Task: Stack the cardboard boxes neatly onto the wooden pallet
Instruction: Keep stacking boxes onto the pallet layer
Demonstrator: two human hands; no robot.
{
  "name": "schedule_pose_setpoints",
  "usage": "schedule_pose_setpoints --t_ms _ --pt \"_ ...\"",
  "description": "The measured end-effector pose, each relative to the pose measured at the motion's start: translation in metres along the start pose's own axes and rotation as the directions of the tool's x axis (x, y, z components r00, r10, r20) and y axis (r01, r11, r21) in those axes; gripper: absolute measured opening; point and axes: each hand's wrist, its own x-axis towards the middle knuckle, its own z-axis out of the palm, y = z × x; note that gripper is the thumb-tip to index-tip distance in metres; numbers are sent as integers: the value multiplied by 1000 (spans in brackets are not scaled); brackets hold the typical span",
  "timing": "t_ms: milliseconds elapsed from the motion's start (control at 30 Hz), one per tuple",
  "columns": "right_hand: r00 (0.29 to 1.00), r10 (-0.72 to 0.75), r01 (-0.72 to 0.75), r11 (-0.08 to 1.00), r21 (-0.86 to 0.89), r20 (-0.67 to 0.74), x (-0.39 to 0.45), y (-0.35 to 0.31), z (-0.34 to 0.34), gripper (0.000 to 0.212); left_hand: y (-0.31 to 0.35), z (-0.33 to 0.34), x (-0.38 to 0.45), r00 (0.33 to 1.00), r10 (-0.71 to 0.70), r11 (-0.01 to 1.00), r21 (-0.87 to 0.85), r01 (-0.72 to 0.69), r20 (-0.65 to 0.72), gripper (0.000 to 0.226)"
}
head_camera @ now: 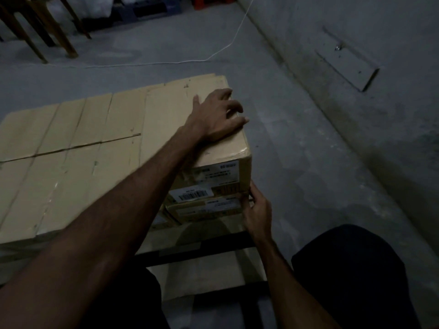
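Both hands are on the end box of the stack. Reaching across its top, the left hand (217,115) lies flat with fingers spread and nearly straight, the fingertips hanging just over the far right edge; it presses rather than grips, which I read as holding the top cardboard box (209,148) down and steady while its position is trimmed. Lower down, the right hand (255,208) sits at the near right corner where that box meets the lower box (204,210) beneath it, fingers curled against the corner seam as if pinching or nudging the two edges flush; how firm the hold is cannot be told in the dim light. Alongside, the row of boxes (71,148) forms one level tan surface, seams running between them, so the load looks nearly squared. Plain corrugated board makes up the cartons, matte with scuffed spots, glossy clear tape at the corner, and white barcode labels (192,194) on the near face. Below the stack, dark bars (194,252) cross in front of more cardboard; whether these belong to the wooden pallet is unclear, since no timber shows plainly. Around it lies rough grey concrete floor (297,150), with a thin white cable (142,65) trailing across it and wooden chair legs (47,36) at the far left.
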Motion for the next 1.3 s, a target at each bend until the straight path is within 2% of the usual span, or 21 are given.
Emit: schedule_pose_setpoints --t_ms 367,567,667,733,800,867,933,1000,1067,1133,1167,1233,1267,1300 --pt "1000 -13 14 993 -115 16 0 3 -3 45 1 3 -3 1000 6 1000 13 -5 -24 59" --pt "999 -30 34 995 -96 45 2 2 -7 44 3 3 -4 999 6 1000 4 -6 -41 60" --pt "995 -31 41 994 -103 93 4 -7 -18 42 2 1 -5 1000 -3 1000 -15 3 -21 67" --pt "995 -40 52 990 -135 92 5 -13 -24 48 2 -3 -8 1000 -11 999 -54 11 -4 79" --pt "1000 2 -1 994 -109 11 13 -24 -27 53 -2 -9 -17 999 -40 989 -141 37 -21 85" --pt "992 102 -97 993 66 -76 33 -44 -29 59 -18 -14 -32 987 -137 952 -289 106 -89 80" --pt "978 207 -186 933 309 -34 62 -70 -31 73 -44 -18 -56 938 -301 883 -421 206 -174 78" --pt "961 255 -278 858 432 112 92 -93 -33 76 -70 -18 -83 853 -477 789 -531 309 -212 76" --pt "934 254 -342 842 417 252 117 -104 -31 78 -88 -15 -110 743 -643 659 -629 412 -187 75" --pt "885 274 -415 832 369 377 130 -105 -26 85 -98 -8 -133 657 -753 434 -784 444 -45 73" --pt "867 266 -432 821 372 421 130 -107 -22 82 -96 -4 -144 656 -751 277 -870 407 68 66" --pt "842 264 -486 749 450 470 119 -117 -17 70 -83 3 -159 727 -629 -56 -949 309 274 50" --pt "828 270 -519 701 489 492 113 -120 -16 66 -77 5 -165 748 -584 -156 -948 277 315 48" --pt "814 258 -542 658 522 520 108 -119 -15 64 -73 8 -168 753 -567 -215 -942 256 334 48"
